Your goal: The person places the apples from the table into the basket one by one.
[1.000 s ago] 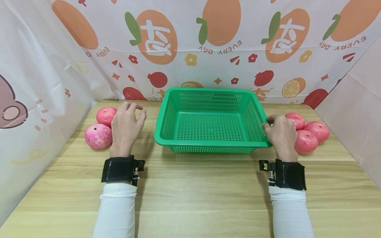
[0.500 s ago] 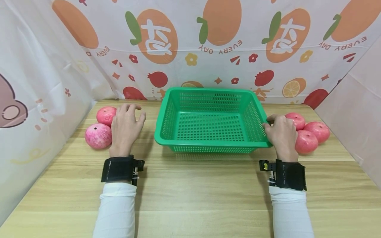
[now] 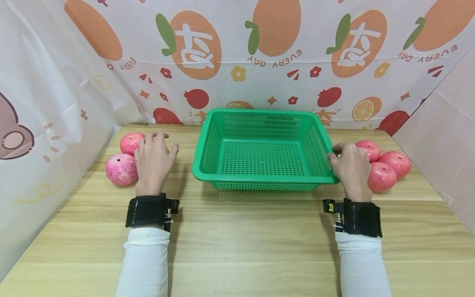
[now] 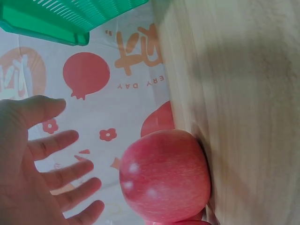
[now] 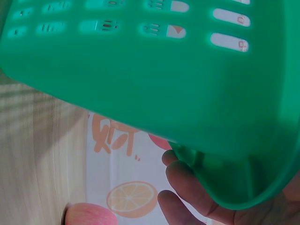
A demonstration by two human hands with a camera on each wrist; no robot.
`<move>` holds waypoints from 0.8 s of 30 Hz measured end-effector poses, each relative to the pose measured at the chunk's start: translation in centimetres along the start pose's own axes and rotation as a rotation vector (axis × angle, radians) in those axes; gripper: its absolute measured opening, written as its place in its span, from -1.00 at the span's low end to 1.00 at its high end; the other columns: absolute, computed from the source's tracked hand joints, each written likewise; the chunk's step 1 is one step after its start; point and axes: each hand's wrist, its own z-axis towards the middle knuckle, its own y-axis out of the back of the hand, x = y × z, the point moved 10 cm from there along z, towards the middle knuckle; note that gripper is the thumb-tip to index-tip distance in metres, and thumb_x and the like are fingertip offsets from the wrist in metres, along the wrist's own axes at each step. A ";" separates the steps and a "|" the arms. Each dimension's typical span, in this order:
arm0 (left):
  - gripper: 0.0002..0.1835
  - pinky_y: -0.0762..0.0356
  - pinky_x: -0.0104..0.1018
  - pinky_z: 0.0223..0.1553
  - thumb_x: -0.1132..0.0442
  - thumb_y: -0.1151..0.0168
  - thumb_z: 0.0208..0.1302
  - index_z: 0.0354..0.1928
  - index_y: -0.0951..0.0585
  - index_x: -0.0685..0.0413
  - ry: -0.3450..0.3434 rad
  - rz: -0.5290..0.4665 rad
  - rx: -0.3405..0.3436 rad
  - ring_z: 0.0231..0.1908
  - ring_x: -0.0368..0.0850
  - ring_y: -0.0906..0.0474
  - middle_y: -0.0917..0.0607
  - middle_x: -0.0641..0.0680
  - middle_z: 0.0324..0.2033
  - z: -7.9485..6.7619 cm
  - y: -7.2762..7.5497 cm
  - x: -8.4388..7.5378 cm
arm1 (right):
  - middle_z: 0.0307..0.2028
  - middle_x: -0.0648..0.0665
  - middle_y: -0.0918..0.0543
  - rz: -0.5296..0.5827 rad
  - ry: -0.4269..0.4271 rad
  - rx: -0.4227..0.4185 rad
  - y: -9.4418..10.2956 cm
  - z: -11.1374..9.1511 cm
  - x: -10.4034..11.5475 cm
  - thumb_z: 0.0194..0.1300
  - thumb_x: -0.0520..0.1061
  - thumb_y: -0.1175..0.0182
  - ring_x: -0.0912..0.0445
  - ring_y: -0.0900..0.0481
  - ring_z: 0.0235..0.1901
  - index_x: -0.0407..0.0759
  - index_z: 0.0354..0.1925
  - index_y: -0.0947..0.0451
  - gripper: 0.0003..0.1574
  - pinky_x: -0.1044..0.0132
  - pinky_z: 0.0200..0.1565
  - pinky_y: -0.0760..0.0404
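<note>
A light brown wooden table [image 3: 245,235] comes first. Near its back is a green plastic basket [image 3: 259,178], box-shaped and full of little holes. The right hand [image 3: 350,169] grips the basket's right rim. The left hand [image 3: 154,163] has its fingers spread loosely. Three round pink apples [image 3: 389,163] sit by the right hand. A red-pink apple [image 3: 130,143] and a pale streaky apple [image 3: 121,169] sit beside the left.
</note>
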 end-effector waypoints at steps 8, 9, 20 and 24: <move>-0.51 -0.16 0.44 0.22 0.14 -0.10 0.45 0.22 -0.45 0.41 0.032 0.035 0.056 0.27 0.53 -0.21 -0.34 0.52 0.28 -0.1 -0.8 0.9 | -0.15 -0.47 -0.68 -0.001 -0.002 0.003 0.0 0.0 0.0 0.41 -0.17 -0.20 -0.28 -0.59 -0.33 -0.49 0.03 -0.63 -0.61 -0.12 -0.41 -0.55; -0.50 -0.16 0.44 0.22 0.14 -0.10 0.45 0.23 -0.44 0.40 0.039 0.041 0.066 0.27 0.53 -0.20 -0.33 0.52 0.29 -0.2 -0.9 1.1 | -0.15 -0.47 -0.68 -0.001 -0.002 0.004 0.0 0.0 0.0 0.41 -0.17 -0.20 -0.28 -0.58 -0.33 -0.49 0.03 -0.63 -0.61 -0.12 -0.41 -0.55; -0.41 -0.07 0.47 0.27 0.11 -0.11 0.44 0.30 -0.36 0.45 0.069 0.062 0.144 0.32 0.58 -0.10 -0.20 0.60 0.33 -0.3 -1.9 1.8 | -0.14 -0.47 -0.68 0.001 0.000 0.008 0.0 0.0 0.0 0.41 -0.18 -0.20 -0.29 -0.58 -0.32 -0.49 0.04 -0.62 -0.61 -0.11 -0.40 -0.55; -0.39 -0.03 0.46 0.27 0.11 -0.11 0.45 0.31 -0.33 0.47 0.068 0.066 0.161 0.32 0.58 -0.06 -0.17 0.61 0.31 -0.4 -2.1 1.8 | -0.14 -0.46 -0.68 -0.001 -0.002 0.009 0.0 0.0 0.0 0.41 -0.18 -0.20 -0.29 -0.58 -0.31 -0.49 0.04 -0.62 -0.61 -0.12 -0.39 -0.55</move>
